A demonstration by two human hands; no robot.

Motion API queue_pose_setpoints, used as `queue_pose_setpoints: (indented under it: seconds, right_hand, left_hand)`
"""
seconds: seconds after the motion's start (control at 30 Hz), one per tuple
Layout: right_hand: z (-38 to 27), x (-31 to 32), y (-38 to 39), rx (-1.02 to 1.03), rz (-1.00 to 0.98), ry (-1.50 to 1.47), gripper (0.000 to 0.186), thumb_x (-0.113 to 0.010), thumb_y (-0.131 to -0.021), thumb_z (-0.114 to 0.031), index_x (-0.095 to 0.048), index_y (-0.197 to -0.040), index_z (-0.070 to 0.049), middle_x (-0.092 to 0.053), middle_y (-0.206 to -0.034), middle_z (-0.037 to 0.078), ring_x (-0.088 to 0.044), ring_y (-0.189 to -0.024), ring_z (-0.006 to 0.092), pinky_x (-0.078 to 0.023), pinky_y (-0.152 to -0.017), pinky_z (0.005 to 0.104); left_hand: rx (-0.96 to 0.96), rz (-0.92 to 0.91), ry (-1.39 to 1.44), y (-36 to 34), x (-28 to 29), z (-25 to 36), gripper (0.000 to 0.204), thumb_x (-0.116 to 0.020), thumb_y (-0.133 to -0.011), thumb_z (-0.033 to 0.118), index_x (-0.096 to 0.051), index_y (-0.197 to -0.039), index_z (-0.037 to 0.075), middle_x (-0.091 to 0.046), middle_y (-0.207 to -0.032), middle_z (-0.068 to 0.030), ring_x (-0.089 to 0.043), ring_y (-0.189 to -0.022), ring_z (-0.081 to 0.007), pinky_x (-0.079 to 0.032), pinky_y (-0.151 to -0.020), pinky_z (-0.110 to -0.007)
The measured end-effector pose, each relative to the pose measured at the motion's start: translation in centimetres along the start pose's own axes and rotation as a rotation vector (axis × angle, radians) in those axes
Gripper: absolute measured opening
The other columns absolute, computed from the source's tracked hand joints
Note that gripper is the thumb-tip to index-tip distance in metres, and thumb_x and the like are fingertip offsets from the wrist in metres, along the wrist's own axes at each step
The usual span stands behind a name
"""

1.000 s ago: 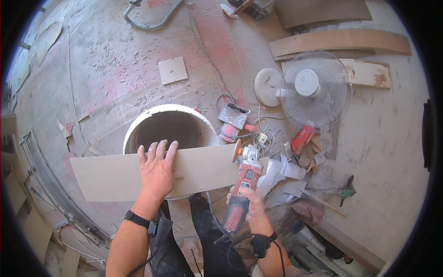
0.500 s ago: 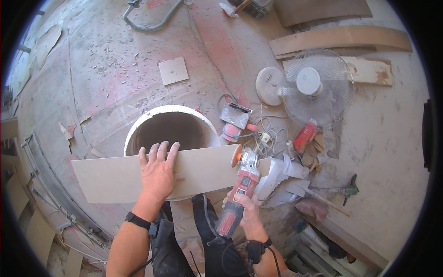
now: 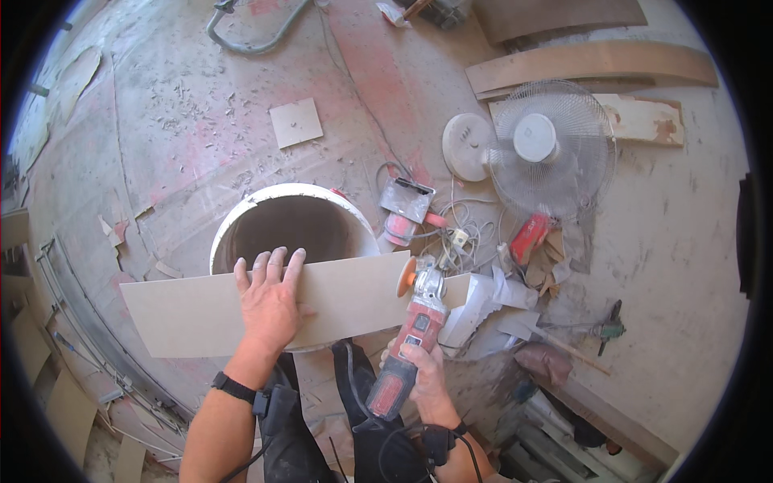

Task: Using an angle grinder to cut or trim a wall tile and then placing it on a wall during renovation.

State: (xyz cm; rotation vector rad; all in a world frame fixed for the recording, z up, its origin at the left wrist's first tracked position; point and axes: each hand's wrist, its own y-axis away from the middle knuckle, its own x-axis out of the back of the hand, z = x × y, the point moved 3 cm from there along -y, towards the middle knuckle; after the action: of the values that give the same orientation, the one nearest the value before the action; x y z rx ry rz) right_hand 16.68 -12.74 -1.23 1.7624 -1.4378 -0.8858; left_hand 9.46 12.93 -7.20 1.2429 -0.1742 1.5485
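A long beige tile (image 3: 354,294) lies across the near part of a round white bucket (image 3: 229,221), hiding some of its opening. My left hand (image 3: 271,302) rests flat on the tile with its fingers spread toward the far edge. In my right hand (image 3: 424,366) is a red and black angle grinder (image 3: 411,350), gripped around its body. The grinder's orange disc (image 3: 406,276) stands against the tile's right end; whether it touches there I cannot tell for sure. A cord runs from the grinder's rear by my legs.
Beyond the bucket lies a square tile (image 3: 295,123) on the dusty floor. To the right are a red tool with a metal plate (image 3: 407,200), tangled cables (image 3: 475,237), a fan (image 3: 535,137), torn white paper (image 3: 475,310) and a green drill (image 3: 609,330). Curved boards (image 3: 592,66) lie far right.
The grinder has shifted slightly left and down, its disc turned a little more toward the tile's end. My left hand stays on the tile. The whole view has drifted slightly.
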Motion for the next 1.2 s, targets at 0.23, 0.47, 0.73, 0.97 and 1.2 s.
queue_pose_setpoints:
  seconds: [0.23, 0.47, 0.73, 0.97, 1.2]
  right_hand:
    - [-0.1, -0.4, -0.4, -0.009, 0.017, -0.028, 0.042, -0.077, -0.078, -0.023, -0.057, -0.108, -0.002, -0.064, -0.088, 0.011, -0.068, -0.075, 0.0233, -0.060, -0.069, 0.0390]
    - [-0.9, -0.6, -1.7, 0.047, -0.032, -0.059, 0.040, -0.073, -0.081, -0.022, -0.057, -0.111, 0.000, -0.066, -0.092, 0.013, -0.070, -0.077, 0.0270, -0.062, -0.070, 0.0426]
    - [-5.5, 3.6, 0.4, 0.117, -0.054, -0.023, 0.043, -0.074, -0.079, -0.021, -0.057, -0.112, 0.000, -0.066, -0.092, 0.012, -0.070, -0.077, 0.0268, -0.061, -0.070, 0.0412]
    - [-6.7, 9.4, 3.3, 0.152, 0.058, 0.132, 0.048, -0.079, -0.075, -0.020, -0.056, -0.113, -0.001, -0.064, -0.090, 0.010, -0.069, -0.077, 0.0217, -0.059, -0.070, 0.0364]
    - [-6.6, 14.6, 5.1, 0.184, 0.185, 0.372, 0.052, -0.080, -0.075, -0.012, -0.055, -0.119, -0.001, -0.063, -0.096, 0.004, -0.063, -0.083, 0.0131, -0.055, -0.076, 0.0311]
  left_hand:
    - [0.008, -0.007, -0.009, 0.1, -0.2, -0.1, 0.099, -0.092, -0.064, 0.031, -0.046, -0.151, 0.017, -0.049, -0.150, -0.0120, -0.041, -0.142, -0.0334, -0.017, -0.122, -0.059]
    - [0.001, -0.006, -0.026, 0.0, -0.2, 0.1, 0.100, -0.092, -0.064, 0.032, -0.046, -0.151, 0.017, -0.049, -0.150, -0.0120, -0.041, -0.142, -0.0333, -0.017, -0.122, -0.059]
    - [0.017, -0.006, -0.081, 0.0, -0.1, 0.1, 0.100, -0.092, -0.064, 0.034, -0.046, -0.151, 0.018, -0.050, -0.149, -0.0104, -0.041, -0.141, -0.0316, -0.017, -0.122, -0.059]
    - [-0.002, -0.043, -0.130, -0.3, 0.0, 0.7, 0.103, -0.092, -0.063, 0.033, -0.044, -0.152, 0.017, -0.049, -0.149, -0.0109, -0.040, -0.142, -0.0325, -0.018, -0.122, -0.060]
    - [0.079, -0.262, -0.192, -3.9, 1.3, 0.9, 0.060, -0.093, -0.063, 0.035, -0.065, -0.110, 0.010, -0.070, -0.110, -0.0147, -0.065, -0.106, -0.0340, -0.046, -0.093, -0.050]
